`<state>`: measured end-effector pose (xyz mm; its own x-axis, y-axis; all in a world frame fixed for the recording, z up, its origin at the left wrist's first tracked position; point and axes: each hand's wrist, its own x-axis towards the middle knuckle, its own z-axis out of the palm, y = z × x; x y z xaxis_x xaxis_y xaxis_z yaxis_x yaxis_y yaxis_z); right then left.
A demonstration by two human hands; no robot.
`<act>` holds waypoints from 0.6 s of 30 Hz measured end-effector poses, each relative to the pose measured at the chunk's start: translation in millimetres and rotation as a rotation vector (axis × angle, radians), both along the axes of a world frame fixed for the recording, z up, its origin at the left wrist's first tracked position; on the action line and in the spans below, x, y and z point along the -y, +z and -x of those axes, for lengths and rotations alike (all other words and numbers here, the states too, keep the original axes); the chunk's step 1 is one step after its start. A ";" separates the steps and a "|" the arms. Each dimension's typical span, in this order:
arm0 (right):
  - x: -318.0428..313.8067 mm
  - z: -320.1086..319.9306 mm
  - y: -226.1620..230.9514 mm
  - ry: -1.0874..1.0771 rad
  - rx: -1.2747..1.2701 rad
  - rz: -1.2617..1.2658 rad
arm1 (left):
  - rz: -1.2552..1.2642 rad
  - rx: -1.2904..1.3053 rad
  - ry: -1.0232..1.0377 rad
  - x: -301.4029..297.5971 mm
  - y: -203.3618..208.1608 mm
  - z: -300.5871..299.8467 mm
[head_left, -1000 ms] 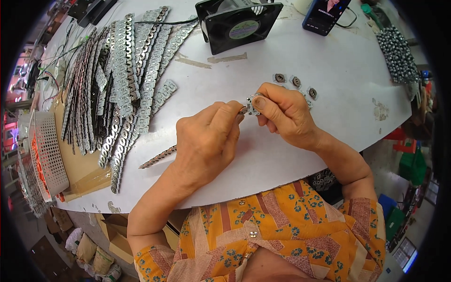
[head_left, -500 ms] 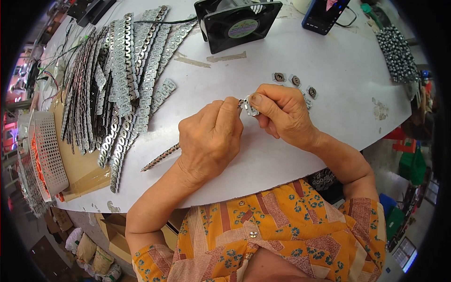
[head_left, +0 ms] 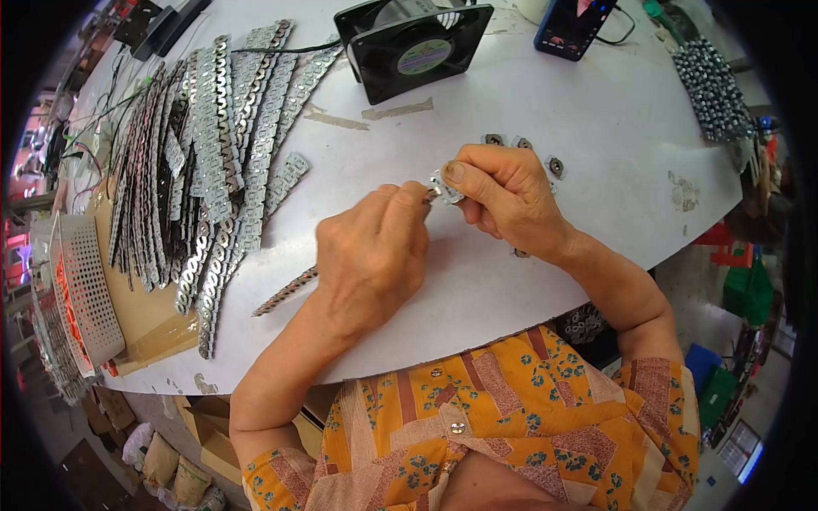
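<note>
My left hand [head_left: 372, 255] is closed round a narrow strip of linked metal pieces [head_left: 285, 291], whose tail sticks out below the palm toward the left. Between thumb and fingers, my right hand [head_left: 515, 200] pinches a small silvery metal plate [head_left: 445, 189] with holes, at the strip's upper end. The two hands nearly meet there, so whether plate and strip are joined cannot be made out. Just beyond the right hand lie several loose small plates with dark round centres [head_left: 555, 166]; another [head_left: 520, 252] shows partly under that wrist.
Many metal strips [head_left: 256, 170] are heaped at the left on brown cardboard [head_left: 141, 328], beside a white perforated basket [head_left: 92, 289]. A black fan [head_left: 417, 55] and a phone-like device [head_left: 573, 30] stand at the back. A bundle of shiny small parts [head_left: 709, 89] lies far right.
The plate and both hands have shifted slightly left in the picture, and the plate is tilted differently. A loose plate under the right wrist has come into sight. Both grips stay closed.
</note>
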<state>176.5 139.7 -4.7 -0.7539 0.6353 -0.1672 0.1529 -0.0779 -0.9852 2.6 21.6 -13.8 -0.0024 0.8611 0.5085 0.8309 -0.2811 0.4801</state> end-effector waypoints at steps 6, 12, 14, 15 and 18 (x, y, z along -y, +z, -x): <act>-5.6 -0.5 -17.5 0.111 -0.103 -0.599 | 0.059 -0.085 0.004 0.3 14.2 -2.7; -18.3 -6.1 -8.6 0.088 -0.083 -0.788 | 0.248 0.033 -0.014 7.4 19.9 0.7; -17.1 -5.3 -8.2 0.125 -0.225 -0.777 | 0.274 0.154 -0.068 7.9 20.2 4.5; -14.9 -6.0 -8.1 0.199 -0.221 -0.754 | 0.300 0.273 -0.121 8.1 20.4 5.9; -10.1 -7.4 -3.4 0.261 -0.206 -0.644 | 0.354 0.413 -0.137 8.2 22.1 10.1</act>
<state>183.9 149.8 -8.1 -0.8701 0.3550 0.3418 -0.1067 0.5414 -0.8339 -7.5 13.5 8.4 -0.0165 0.9856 0.1685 0.5210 -0.1354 0.8428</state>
